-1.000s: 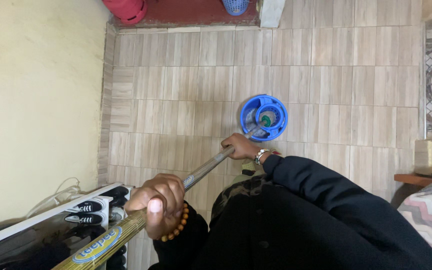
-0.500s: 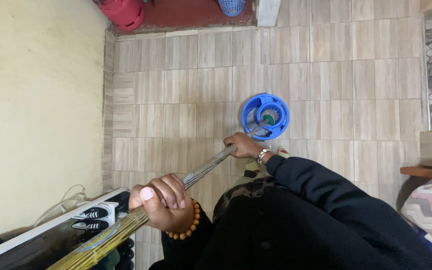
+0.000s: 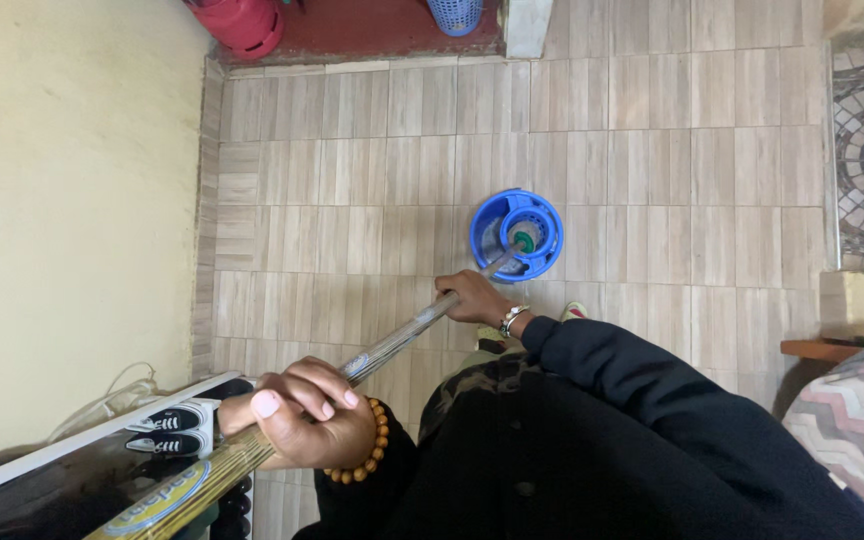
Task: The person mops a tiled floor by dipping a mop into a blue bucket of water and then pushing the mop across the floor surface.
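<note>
- The left hand [image 3: 297, 415] is wrapped around the upper end of a long mop handle [image 3: 392, 340], fingers curled over it, with a bead bracelet [image 3: 372, 450] at the wrist.
- The right hand [image 3: 472, 297] grips the same handle lower down, closed around the metal shaft; a watch [image 3: 510, 318] sits on that wrist.
- The handle slants from the lower left up to a round blue mop bucket [image 3: 517, 233], its lower end inside the bucket's basket.
- The bucket stands on the tiled floor [image 3: 652, 150], just beyond the right hand.
- A shoe rack [image 3: 102, 450] with black and white sneakers [image 3: 167, 425] stands against the cream wall [image 3: 62, 200], below the left hand.
- A red container [image 3: 242, 22] sits at the far edge.
</note>
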